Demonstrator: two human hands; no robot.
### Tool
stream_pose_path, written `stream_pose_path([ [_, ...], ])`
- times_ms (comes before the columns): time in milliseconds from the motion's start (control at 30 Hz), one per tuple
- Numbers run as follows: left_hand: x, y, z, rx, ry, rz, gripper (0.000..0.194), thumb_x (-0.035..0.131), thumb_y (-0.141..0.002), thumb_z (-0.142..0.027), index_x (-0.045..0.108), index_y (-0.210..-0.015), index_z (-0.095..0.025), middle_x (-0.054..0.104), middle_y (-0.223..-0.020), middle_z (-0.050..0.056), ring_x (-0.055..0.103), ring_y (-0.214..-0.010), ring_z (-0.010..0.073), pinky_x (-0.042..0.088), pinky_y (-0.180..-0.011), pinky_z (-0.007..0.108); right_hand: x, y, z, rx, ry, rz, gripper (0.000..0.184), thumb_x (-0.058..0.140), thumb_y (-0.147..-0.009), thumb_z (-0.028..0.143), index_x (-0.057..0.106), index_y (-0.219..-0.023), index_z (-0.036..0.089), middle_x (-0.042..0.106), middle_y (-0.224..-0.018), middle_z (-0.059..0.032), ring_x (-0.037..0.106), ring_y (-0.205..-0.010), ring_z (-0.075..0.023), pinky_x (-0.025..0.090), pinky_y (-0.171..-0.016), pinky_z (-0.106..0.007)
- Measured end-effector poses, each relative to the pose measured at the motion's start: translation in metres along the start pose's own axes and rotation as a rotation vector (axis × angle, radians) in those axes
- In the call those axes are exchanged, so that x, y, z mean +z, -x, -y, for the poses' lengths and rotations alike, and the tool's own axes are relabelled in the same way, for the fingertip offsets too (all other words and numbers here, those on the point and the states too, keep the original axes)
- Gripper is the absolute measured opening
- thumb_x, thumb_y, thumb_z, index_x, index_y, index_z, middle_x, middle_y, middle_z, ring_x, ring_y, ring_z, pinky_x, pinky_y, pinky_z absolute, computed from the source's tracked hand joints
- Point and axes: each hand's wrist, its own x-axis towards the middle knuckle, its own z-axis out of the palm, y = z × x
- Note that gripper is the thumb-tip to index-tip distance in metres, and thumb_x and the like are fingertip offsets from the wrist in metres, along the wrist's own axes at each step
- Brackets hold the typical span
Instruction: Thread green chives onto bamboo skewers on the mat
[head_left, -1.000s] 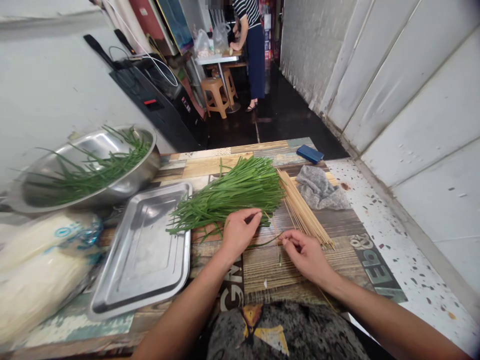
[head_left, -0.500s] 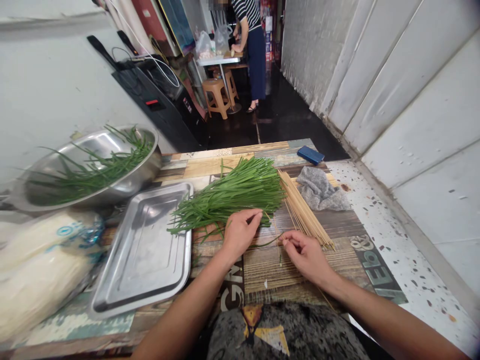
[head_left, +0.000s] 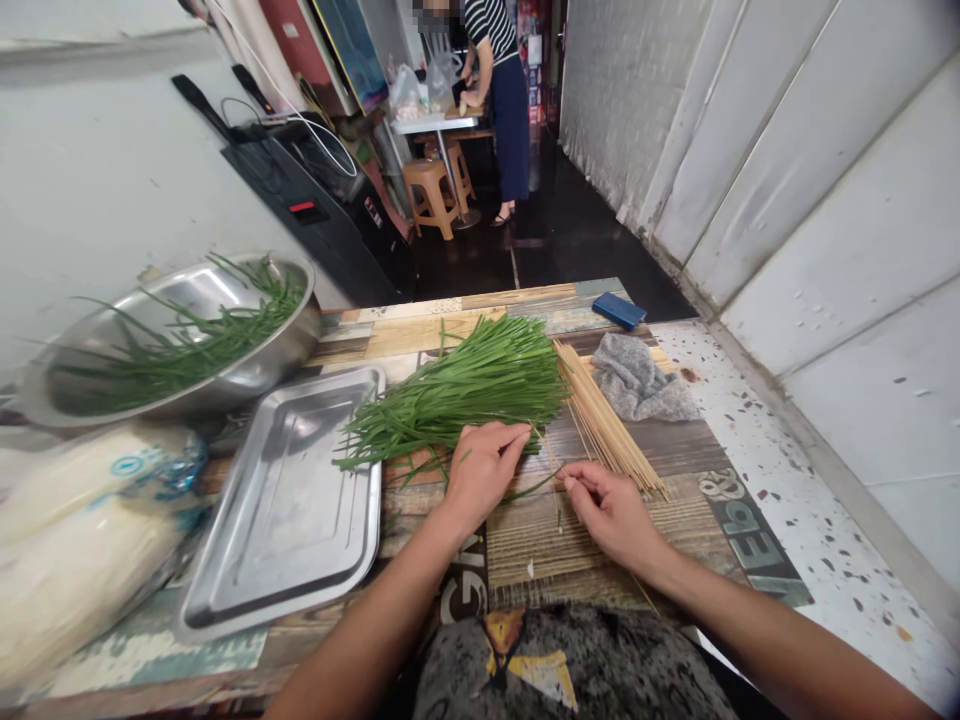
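Note:
A heap of green chives (head_left: pixel 465 385) lies across the middle of the patterned table. My left hand (head_left: pixel 480 468) rests at its near edge, fingers together and pressed on a few chive strands. My right hand (head_left: pixel 611 510) is closed in a pinch on a thin bamboo skewer (head_left: pixel 556 490) that stands nearly upright, with a chive strand running to it. A pile of bamboo skewers (head_left: pixel 604 420) lies just beyond my right hand.
An empty steel tray (head_left: pixel 289 500) sits left of the chives, a steel bowl (head_left: pixel 180 335) holding more chives behind it. A grey cloth (head_left: pixel 637 380) and a blue phone (head_left: pixel 619 310) lie at the far right. A white bag (head_left: pixel 82 530) is at left. A person (head_left: pixel 499 90) stands far back.
My left hand's fingers have flattened forward onto the chive strands. My right hand has stayed where it was.

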Motion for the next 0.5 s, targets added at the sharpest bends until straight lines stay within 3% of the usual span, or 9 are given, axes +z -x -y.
stream_pose_path([
  [233, -0.002, 0.014, -0.03, 0.284, -0.058, 0.246, 0.024, 0.048, -0.092, -0.03, 0.071, -0.1, -0.025, 0.072, -0.096, 0.004, 0.061, -0.088, 0.0152, 0.036, -0.082, 0.033, -0.003, -0.003, 0.0, -0.006, -0.024, -0.061, 0.024, 0.044, -0.089, 0.035, 0.058, -0.08, 0.018, 0.057, -0.066, -0.0003, 0.052, -0.06, -0.0123, 0.04, -0.058, -0.023],
  [300, -0.01, 0.011, -0.03, 0.319, -0.127, 0.212, 0.024, 0.048, -0.092, -0.032, 0.07, -0.102, -0.025, 0.07, -0.101, 0.005, 0.059, -0.093, 0.0166, 0.034, -0.085, 0.035, -0.004, -0.003, 0.0, 0.01, -0.025, -0.078, 0.024, 0.045, -0.089, 0.036, 0.057, -0.078, 0.017, 0.054, -0.063, 0.0006, 0.049, -0.057, -0.0118, 0.039, -0.055, -0.023],
  [433, -0.03, -0.004, -0.008, 0.196, -0.29, -0.014, 0.023, 0.048, -0.092, -0.031, 0.071, -0.093, -0.024, 0.07, -0.093, 0.003, 0.059, -0.086, 0.0168, 0.032, -0.081, 0.036, -0.004, -0.004, -0.002, 0.06, 0.007, -0.072, 0.026, 0.044, -0.087, 0.038, 0.056, -0.077, 0.017, 0.046, -0.057, 0.0027, 0.041, -0.05, -0.0108, 0.032, -0.047, -0.022],
  [500, -0.035, -0.009, 0.002, 0.176, -0.335, -0.028, 0.023, 0.049, -0.092, -0.03, 0.071, -0.09, -0.023, 0.069, -0.087, 0.003, 0.058, -0.082, 0.0166, 0.031, -0.077, 0.035, -0.003, -0.003, -0.002, 0.069, 0.036, -0.046, 0.026, 0.044, -0.086, 0.037, 0.056, -0.076, 0.018, 0.046, -0.056, 0.0027, 0.04, -0.048, -0.0108, 0.03, -0.046, -0.022],
])
